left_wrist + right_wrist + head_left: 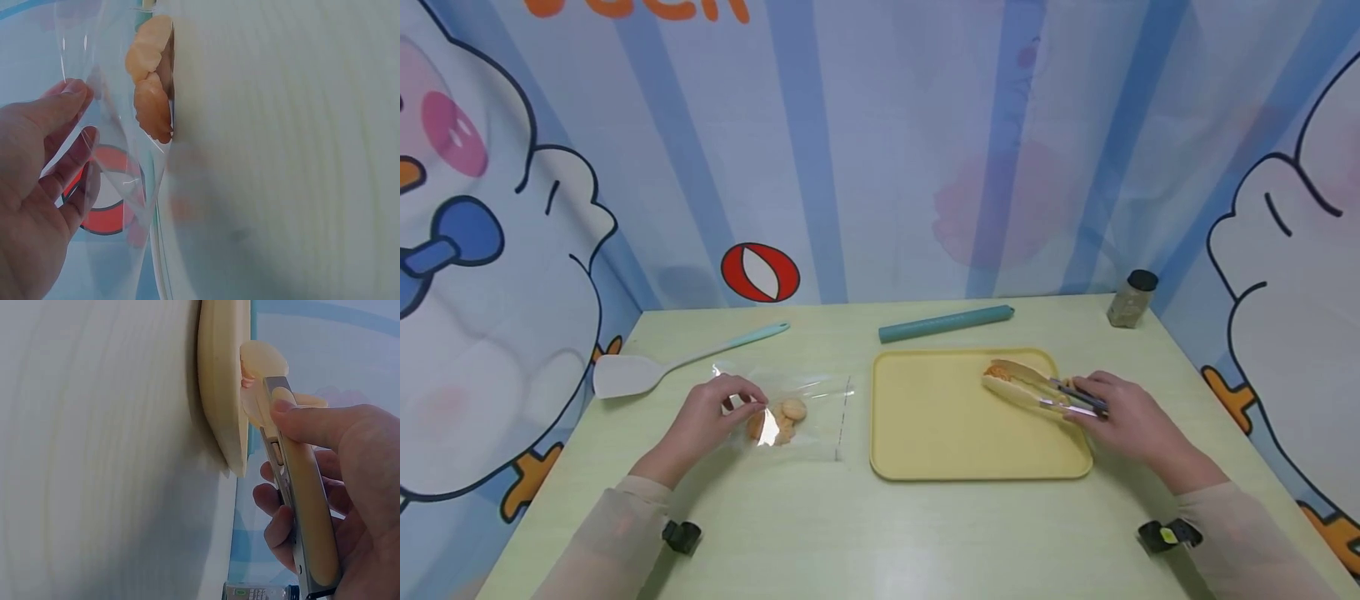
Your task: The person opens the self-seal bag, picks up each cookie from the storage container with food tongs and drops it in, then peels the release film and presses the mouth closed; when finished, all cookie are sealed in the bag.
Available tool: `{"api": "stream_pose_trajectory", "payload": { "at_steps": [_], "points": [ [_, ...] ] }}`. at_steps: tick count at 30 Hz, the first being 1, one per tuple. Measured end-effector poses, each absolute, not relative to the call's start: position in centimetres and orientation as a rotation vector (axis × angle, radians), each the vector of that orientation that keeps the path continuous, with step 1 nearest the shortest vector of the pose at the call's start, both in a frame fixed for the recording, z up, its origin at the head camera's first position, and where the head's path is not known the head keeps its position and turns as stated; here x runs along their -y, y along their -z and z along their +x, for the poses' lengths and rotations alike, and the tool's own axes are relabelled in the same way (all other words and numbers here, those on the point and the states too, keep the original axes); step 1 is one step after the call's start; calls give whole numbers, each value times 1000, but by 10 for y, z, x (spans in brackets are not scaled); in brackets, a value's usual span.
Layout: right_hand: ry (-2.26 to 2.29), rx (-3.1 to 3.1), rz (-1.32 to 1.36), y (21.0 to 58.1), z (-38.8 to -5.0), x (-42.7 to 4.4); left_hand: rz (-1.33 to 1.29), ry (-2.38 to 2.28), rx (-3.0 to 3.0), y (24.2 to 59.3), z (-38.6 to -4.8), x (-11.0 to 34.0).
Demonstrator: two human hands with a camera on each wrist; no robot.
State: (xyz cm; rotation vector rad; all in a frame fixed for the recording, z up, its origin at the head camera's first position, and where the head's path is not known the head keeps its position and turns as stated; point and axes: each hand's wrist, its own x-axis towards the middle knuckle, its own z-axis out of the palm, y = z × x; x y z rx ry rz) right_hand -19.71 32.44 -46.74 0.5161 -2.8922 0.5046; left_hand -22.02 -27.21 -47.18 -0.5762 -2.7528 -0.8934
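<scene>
When checking the head view, locate the left hand (718,408) left of centre, thumb and fingertips pinching the film of a clear plastic bag (822,427) containing tan food pieces (793,409). Locate the right hand (1126,418) right of centre, wrapped around the tongs (1047,382). Find one orange-tan piece (997,372) between the tong tips, over the yellow tray (955,429); treat contact with the tray as undetermined. Note also the spatula (632,375) at left, the teal rolling pin (946,323) at upper centre and the black-lidded jar (1129,302) at upper right.

Turning to the left wrist view, see the pinch on the film at upper left, with the bagged pieces just right of the fingertips. Guard against dragging or tipping the bag through an uneven pull on such thin, slippery film.

Moving to the right wrist view, see the thumb pressed along one tong arm and the fingers curled around the other, with the tips at upper centre beside the tray. Guard against dropping the piece through slackened pressure, or squeezing it out through excess force off-centre.
</scene>
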Motion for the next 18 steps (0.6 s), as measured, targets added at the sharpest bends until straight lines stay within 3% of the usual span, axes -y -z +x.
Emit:
{"api": "stream_pose_trajectory", "payload": {
  "at_steps": [18],
  "points": [
    [-566,2739,822,457,-202,-264,-552,901,2765,468,-220,274]
  ]
}}
